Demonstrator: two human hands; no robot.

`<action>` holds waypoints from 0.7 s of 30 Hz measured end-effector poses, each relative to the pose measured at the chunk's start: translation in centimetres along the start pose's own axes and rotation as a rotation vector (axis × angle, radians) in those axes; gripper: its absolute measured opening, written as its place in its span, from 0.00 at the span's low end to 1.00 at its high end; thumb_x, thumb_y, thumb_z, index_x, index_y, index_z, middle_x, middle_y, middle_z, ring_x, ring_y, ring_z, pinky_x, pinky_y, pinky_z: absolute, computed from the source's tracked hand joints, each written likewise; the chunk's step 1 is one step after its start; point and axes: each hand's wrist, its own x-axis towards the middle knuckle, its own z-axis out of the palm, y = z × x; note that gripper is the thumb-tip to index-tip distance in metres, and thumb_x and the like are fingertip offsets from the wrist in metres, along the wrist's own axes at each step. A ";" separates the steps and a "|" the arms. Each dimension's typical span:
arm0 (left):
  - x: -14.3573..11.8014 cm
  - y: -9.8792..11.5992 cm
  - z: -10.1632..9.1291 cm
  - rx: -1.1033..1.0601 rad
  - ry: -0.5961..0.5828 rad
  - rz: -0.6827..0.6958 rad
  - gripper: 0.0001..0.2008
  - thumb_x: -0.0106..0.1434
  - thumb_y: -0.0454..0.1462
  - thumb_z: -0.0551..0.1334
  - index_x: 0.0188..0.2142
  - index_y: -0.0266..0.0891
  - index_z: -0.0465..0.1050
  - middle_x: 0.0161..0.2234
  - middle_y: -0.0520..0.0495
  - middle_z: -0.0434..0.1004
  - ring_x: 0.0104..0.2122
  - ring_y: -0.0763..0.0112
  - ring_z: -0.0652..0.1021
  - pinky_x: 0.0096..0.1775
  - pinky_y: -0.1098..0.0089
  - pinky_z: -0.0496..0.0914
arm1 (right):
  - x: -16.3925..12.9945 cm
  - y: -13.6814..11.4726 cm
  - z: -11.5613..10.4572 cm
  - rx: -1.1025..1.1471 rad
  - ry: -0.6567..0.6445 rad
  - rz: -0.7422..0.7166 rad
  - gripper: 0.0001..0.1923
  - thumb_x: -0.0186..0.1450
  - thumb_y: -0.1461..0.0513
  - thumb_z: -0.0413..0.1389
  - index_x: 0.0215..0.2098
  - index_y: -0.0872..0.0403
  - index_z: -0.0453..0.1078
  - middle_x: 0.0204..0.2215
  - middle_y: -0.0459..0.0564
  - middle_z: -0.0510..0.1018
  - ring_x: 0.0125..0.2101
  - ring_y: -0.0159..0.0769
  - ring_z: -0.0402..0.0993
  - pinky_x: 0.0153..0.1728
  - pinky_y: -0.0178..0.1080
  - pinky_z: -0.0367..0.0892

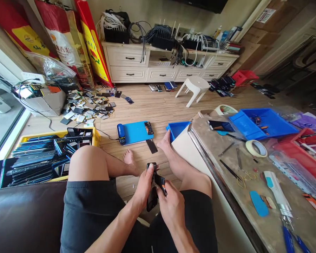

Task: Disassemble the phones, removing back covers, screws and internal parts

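Note:
My left hand (pixel 143 188) grips a black phone (pixel 152 199) held upright between my knees. My right hand (pixel 171 203) holds a black part (pixel 160 181) lifted away from the phone's front, with its thumb pressed on it. Both hands meet over the wooden floor, above my black shorts. A blue heating mat (pixel 135 132) lies on the floor in front of my feet, with a phone (pixel 149 128) on its right end and a dark phone panel (pixel 151 146) beside it.
A yellow crate (pixel 96 137) of stacked phones stands at my left. A low table (pixel 216 147) at my right carries a blue tray (pixel 263 123), tape roll (pixel 256 148), tools and a phone (pixel 220 125). A white stool (pixel 195 88) and scattered parts lie ahead.

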 end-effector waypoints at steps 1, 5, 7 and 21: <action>0.1 -0.1 0.0 0.045 0.018 0.036 0.32 0.59 0.65 0.62 0.38 0.37 0.79 0.39 0.43 0.80 0.41 0.59 0.75 0.43 0.68 0.67 | -0.1 0.0 0.2 -0.019 0.004 0.003 0.11 0.69 0.60 0.50 0.38 0.50 0.76 0.35 0.52 0.84 0.34 0.43 0.81 0.33 0.38 0.68; 0.4 -0.8 -0.1 0.058 0.042 0.038 0.31 0.59 0.64 0.62 0.34 0.37 0.76 0.33 0.46 0.76 0.35 0.65 0.72 0.38 0.69 0.66 | -0.4 0.3 0.8 -0.057 -0.022 0.039 0.12 0.70 0.58 0.51 0.39 0.50 0.77 0.33 0.52 0.85 0.32 0.44 0.81 0.31 0.38 0.68; 0.6 -1.3 -0.4 0.031 0.048 0.004 0.31 0.58 0.64 0.63 0.36 0.37 0.75 0.30 0.47 0.74 0.30 0.67 0.71 0.34 0.69 0.66 | -0.6 0.3 1.3 -0.081 -0.037 0.007 0.14 0.70 0.59 0.50 0.41 0.51 0.78 0.35 0.53 0.85 0.34 0.45 0.82 0.33 0.38 0.69; 1.5 -2.3 -0.6 -0.029 0.054 -0.134 0.38 0.50 0.70 0.63 0.34 0.35 0.74 0.24 0.48 0.73 0.22 0.71 0.72 0.26 0.70 0.67 | -2.2 1.8 2.4 -0.050 -0.045 0.011 0.17 0.73 0.57 0.49 0.43 0.53 0.80 0.34 0.57 0.86 0.33 0.47 0.84 0.33 0.38 0.71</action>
